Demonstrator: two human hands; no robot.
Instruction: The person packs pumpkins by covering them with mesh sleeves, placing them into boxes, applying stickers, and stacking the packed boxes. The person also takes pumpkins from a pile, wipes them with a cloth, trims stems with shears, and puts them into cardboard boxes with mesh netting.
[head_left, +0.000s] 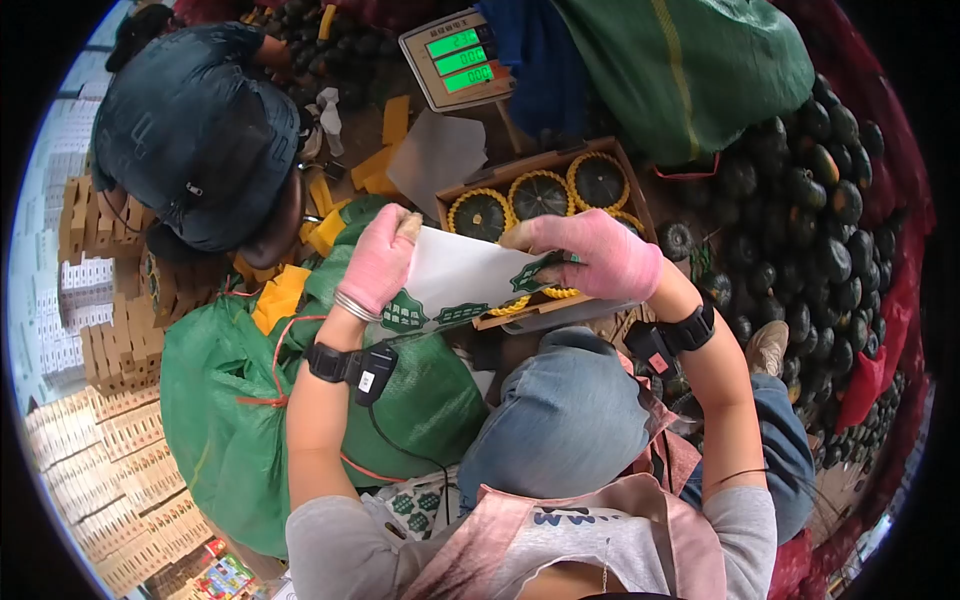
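A white sheet [460,272] with green printed labels is stretched between my two hands. My left hand [383,258], in a pink glove, grips its left side. At its right side, my right hand [595,255], also pink-gloved, pinches the printed edge. Behind and below the sheet lies an open cardboard box [642,182] holding several dark green squashes [540,197] in yellow foam nets. The sheet and my right hand hide part of the box.
A scale [458,60] with lit green displays stands beyond the box. Another person [195,135] bends at the upper left. A green sack [240,430] lies left of my legs, another [690,75] at the top. Squashes [800,240] are heaped right; stacked cartons [110,470] stand left.
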